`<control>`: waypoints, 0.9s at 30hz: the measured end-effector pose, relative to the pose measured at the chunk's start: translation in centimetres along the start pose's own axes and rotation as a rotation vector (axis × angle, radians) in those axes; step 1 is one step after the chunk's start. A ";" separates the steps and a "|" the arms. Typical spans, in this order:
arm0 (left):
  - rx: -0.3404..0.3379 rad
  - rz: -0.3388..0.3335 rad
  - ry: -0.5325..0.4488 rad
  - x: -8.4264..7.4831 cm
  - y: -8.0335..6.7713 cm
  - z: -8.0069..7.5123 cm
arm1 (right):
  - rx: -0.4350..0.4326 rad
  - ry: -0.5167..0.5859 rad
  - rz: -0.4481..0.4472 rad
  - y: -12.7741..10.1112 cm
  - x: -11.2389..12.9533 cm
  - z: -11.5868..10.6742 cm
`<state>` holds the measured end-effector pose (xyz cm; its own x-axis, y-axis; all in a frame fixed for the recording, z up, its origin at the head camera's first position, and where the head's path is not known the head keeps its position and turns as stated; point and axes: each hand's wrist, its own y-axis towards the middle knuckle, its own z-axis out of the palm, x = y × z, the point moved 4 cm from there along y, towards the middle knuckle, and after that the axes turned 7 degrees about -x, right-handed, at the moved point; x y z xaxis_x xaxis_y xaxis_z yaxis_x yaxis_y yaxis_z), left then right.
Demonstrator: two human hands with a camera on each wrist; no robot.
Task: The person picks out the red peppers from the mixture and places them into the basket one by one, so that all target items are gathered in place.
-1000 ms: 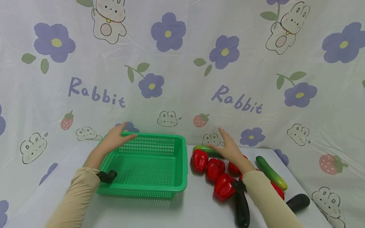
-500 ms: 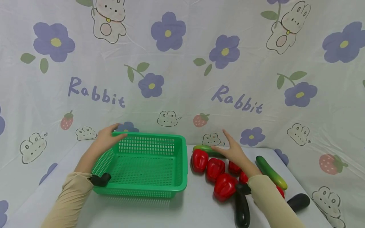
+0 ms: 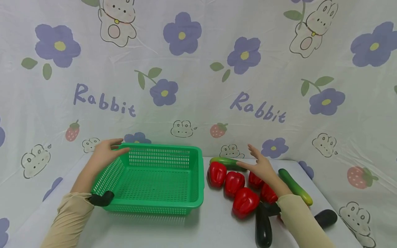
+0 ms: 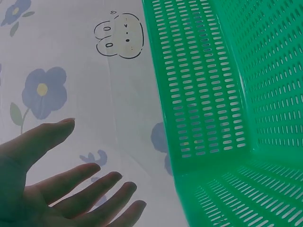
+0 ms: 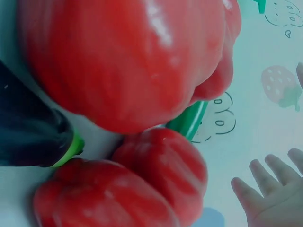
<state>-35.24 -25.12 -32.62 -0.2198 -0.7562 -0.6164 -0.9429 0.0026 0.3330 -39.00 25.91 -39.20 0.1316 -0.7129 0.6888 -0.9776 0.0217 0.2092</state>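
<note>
A green plastic basket (image 3: pixel 161 158) with slotted walls stands on the white table. My left hand (image 3: pixel 107 155) hovers by its left rim, fingers spread and holding nothing; the left wrist view shows this hand (image 4: pixel 75 194) apart from the basket wall (image 4: pixel 201 94). Over the back of a vegetable group, my right hand (image 3: pixel 262 168) is raised with fingers extended and nothing held. Beneath and around it lie several red bell peppers (image 3: pixel 234 184), a cucumber (image 3: pixel 225 162) at the back, another cucumber (image 3: pixel 294 187) to the right, and an eggplant (image 3: pixel 263 227) in front.
A second eggplant (image 3: pixel 326 218) lies near the table's right edge, partly behind the sleeve. A patterned curtain (image 3: pixel 192 75) with flowers and rabbits hangs behind the table. Dark wrist cameras sit at both cuffs, the left one (image 3: pixel 101 198) close to the basket's front corner.
My left hand has drifted left, from above the basket to its left rim. My right hand has shifted right and slightly lower. The basket and vegetables have stayed put.
</note>
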 end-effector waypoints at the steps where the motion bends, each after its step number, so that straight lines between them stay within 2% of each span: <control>1: 0.000 -0.003 0.002 0.1 -0.1 -0.1 | 0.001 0.006 -0.003 0.0 -0.2 0.0; 13: 0.001 -0.053 -0.012 1.4 -1.1 -1.5 | 0.001 0.048 0.026 -1.2 -1.6 -1.4; 18: 0.002 -0.075 -0.015 2.2 -1.5 -2.0 | 0.016 0.030 0.029 -1.5 -2.4 -1.8; 27: 0.020 -0.126 -0.085 3.6 -2.3 -2.7 | 0.017 0.006 0.045 -1.7 -3.5 -2.1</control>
<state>-33.22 -29.61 -33.66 -0.1189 -0.6932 -0.7109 -0.9690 -0.0751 0.2352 -37.47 29.86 -40.53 0.0885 -0.7075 0.7011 -0.9851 0.0418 0.1666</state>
